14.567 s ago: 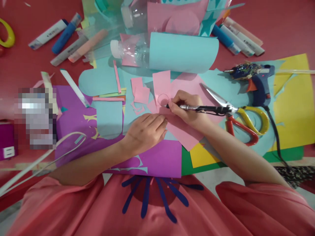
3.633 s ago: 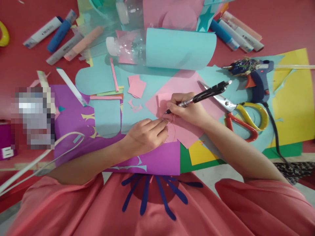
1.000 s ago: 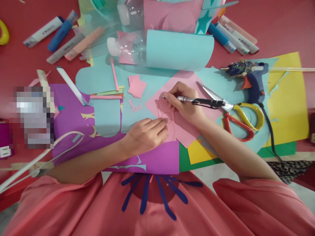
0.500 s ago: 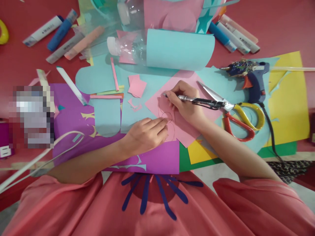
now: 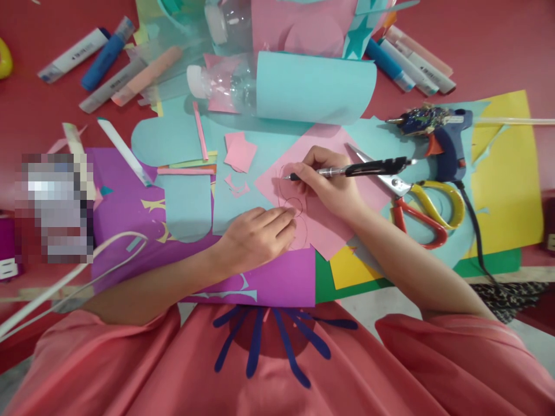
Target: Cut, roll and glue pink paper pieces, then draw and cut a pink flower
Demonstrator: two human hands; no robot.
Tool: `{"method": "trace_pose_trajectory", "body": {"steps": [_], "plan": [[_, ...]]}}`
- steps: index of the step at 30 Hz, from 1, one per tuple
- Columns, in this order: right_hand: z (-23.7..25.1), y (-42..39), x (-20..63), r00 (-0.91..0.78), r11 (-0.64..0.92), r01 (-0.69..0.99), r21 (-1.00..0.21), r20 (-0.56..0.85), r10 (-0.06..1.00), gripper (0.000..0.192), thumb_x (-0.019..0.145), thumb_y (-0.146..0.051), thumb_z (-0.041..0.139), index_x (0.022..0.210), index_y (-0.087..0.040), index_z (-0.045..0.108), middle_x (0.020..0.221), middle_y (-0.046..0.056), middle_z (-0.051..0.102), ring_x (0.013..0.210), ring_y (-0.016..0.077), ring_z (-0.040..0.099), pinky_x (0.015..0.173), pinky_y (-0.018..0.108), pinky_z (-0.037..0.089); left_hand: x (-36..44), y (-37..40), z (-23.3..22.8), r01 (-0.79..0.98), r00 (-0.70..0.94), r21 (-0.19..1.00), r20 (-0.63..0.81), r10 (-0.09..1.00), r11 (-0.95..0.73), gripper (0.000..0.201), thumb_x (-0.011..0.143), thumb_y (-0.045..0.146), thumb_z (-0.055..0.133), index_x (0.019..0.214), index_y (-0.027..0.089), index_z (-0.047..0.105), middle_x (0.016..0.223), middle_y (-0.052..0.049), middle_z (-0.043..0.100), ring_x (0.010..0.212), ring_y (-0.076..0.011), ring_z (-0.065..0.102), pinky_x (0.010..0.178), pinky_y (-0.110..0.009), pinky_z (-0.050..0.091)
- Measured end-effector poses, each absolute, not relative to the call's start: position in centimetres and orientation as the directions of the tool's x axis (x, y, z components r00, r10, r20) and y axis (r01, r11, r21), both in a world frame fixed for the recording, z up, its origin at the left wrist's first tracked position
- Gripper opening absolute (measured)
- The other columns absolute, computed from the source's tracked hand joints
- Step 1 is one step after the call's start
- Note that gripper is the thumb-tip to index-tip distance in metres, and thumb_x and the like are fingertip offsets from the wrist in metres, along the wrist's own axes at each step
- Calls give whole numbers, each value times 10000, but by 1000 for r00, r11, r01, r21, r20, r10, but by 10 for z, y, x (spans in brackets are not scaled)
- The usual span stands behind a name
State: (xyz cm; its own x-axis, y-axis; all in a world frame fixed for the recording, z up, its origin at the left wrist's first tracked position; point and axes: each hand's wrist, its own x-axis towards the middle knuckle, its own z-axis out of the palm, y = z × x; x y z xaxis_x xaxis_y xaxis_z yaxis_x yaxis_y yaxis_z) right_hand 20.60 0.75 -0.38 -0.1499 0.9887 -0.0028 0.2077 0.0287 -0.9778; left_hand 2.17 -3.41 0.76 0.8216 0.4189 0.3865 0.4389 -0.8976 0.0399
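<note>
Pen (image 5: 359, 169) pinched in right hand (image 5: 332, 188) grip, tip on pink paper (image 5: 323, 222) under flat left hand (image 5: 258, 237)

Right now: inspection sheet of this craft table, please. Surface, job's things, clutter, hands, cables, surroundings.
Surface: red table, mostly under coloured paper sheets.
Job's things: pink paper with drawn circles; pen, tip on the paper.
Clutter: scissors, glue gun, markers, plastic bottle wrapped in blue paper, paper scraps.
Hands: right hand grips the pen; left hand presses the pink paper flat.
Cables: glue gun cord runs off the near edge.
Surroundings: nothing seen.
</note>
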Motion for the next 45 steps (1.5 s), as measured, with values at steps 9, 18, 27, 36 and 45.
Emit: {"method": "trace_pose_trajectory", "body": {"steps": [9, 18, 27, 36, 45], "plan": [[2, 3, 216, -115, 19, 226, -974, -8, 993, 295, 845, -278, 639, 608, -228, 470, 510, -46, 520, 455, 87, 468, 442, 250, 343, 22, -32, 6, 512, 785, 40, 385, 486, -858, 176, 913, 195, 565, 1001, 100, 686, 985, -56, 776, 823, -161, 691, 653, -306, 524], [-2, 1, 211, -171, 133, 409, -903, 68, 983, 336, 752, -126, 539, 540, -225, 298, 471, -70, 376, 449, 65, 311, 445, 248, 246, 22, -32, 5, 500, 798, 30, 371, 474, -865, 188, 922, 194, 534, 990, 107, 686, 1086, -76, 768, 822, -168, 683, 644, -304, 532], [-4, 1, 209, -172, 148, 443, -884, 78, 982, 319, 751, -126, 548, 557, -229, 316, 476, -65, 397, 451, 73, 328, 441, 253, 256, 22, -32, 5, 501, 800, 33, 363, 478, -865, 188, 928, 196, 539, 1016, 108, 681, 1096, -97, 762, 849, -174, 686, 661, -309, 541], [-3, 1, 210, -104, 113, 425, -898, 76, 992, 341, 759, -120, 571, 553, -228, 322, 481, -63, 392, 455, 78, 329, 444, 256, 258, 22, -32, 5, 497, 798, 30, 376, 470, -868, 194, 926, 188, 533, 997, 92, 686, 1087, -96, 766, 847, -173, 693, 666, -303, 549], [-3, 1, 210, -88, 92, 426, -900, 61, 994, 353, 759, -104, 568, 555, -226, 307, 492, -65, 362, 474, 72, 314, 451, 257, 246, 21, -32, 4, 493, 808, 31, 355, 471, -870, 197, 934, 196, 527, 1006, 108, 688, 1113, -105, 756, 868, -170, 683, 675, -309, 547]]}}
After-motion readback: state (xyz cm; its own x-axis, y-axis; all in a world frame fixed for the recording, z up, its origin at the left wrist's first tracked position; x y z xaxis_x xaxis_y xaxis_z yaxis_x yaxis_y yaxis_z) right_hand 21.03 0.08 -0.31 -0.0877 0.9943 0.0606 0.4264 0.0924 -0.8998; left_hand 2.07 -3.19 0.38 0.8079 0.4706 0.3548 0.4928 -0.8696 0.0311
